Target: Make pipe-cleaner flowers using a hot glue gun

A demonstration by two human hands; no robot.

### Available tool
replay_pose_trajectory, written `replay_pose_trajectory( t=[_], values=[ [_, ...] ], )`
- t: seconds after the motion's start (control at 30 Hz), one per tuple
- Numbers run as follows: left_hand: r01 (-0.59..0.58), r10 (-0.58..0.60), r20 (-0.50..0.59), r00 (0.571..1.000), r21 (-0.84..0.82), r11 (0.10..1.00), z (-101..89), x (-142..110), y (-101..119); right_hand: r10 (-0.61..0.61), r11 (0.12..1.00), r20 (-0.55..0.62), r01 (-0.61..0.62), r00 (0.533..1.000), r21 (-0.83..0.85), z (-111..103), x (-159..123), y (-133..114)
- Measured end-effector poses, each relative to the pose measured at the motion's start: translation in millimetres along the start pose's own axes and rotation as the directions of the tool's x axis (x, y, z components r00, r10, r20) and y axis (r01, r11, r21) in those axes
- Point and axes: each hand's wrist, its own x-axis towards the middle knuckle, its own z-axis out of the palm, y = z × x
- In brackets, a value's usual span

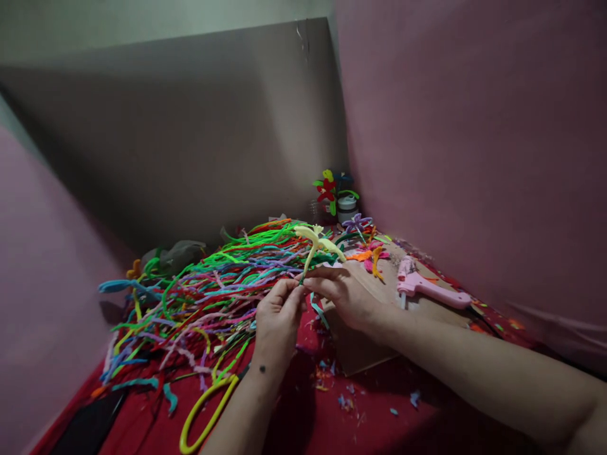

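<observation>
Above the red cloth (pixel 374 387), we pinch the pale yellow flower (pixel 311 248) by its green stem (pixel 302 279) with our left hand (pixel 281 316) and right hand (pixel 353 298), the pink glue gun (pixel 436 290) lying on cardboard (pixel 353 344) to our right

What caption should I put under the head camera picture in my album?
Left hand and right hand hold a pale yellow flower beside a heap of colourful fuzzy strips.

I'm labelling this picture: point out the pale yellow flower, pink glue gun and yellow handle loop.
Pale yellow flower (pixel 315 239), head view: petal base.
Pink glue gun (pixel 427 287), head view: its handle.
Yellow handle loop (pixel 195 407), head view: its left rim.
</observation>
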Motion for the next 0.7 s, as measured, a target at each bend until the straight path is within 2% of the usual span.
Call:
replay_pose_trajectory(
  t=[0.1, 0.2, 0.3, 0.4, 0.47, 0.57, 0.63, 0.7],
  values=[
    [0.124, -0.112, 0.066, 0.991, -0.226, 0.966, 0.5, 2, 3, -0.024, 0.994, 0.017, 0.022, 1.000, 0.110, -1, 2, 8],
    [0.252, -0.169, 0.228, 0.959, -0.416, 0.874, -1.4, 3, 5, 0.015, 0.973, 0.056, -0.027, 0.998, 0.229, -5, 5, 17],
    [0.341, -0.189, 0.337, 0.922, -0.480, 0.808, -3.4, 3, 6, 0.076, 0.952, 0.071, -0.093, 0.995, 0.292, -6, 5, 18],
    [0.331, -0.188, 0.333, 0.924, -0.452, 0.828, -3.2, 3, 6, 0.074, 0.945, 0.056, -0.088, 0.996, 0.315, -6, 5, 13],
    [0.253, -0.161, 0.263, 0.951, -0.368, 0.895, -3.2, 4, 5, 0.064, 0.946, 0.055, -0.078, 0.996, 0.314, -5, 4, 9],
    [0.066, -0.064, 0.019, 0.998, -0.145, 0.987, -7.2, 8, 1, 0.055, 0.957, -0.005, -0.052, 0.998, 0.286, -4, 4, 5],
    [0.021, -0.024, -0.136, 0.990, -0.023, 1.000, -12.4, 11, -1, 0.060, 0.964, -0.057, -0.043, 0.997, 0.261, -4, 3, 4],
    [0.034, -0.029, -0.206, 0.978, 0.021, 0.999, -17.2, 14, -3, 0.067, 0.975, -0.072, -0.050, 0.995, 0.215, -4, 3, 2]
  ],
)
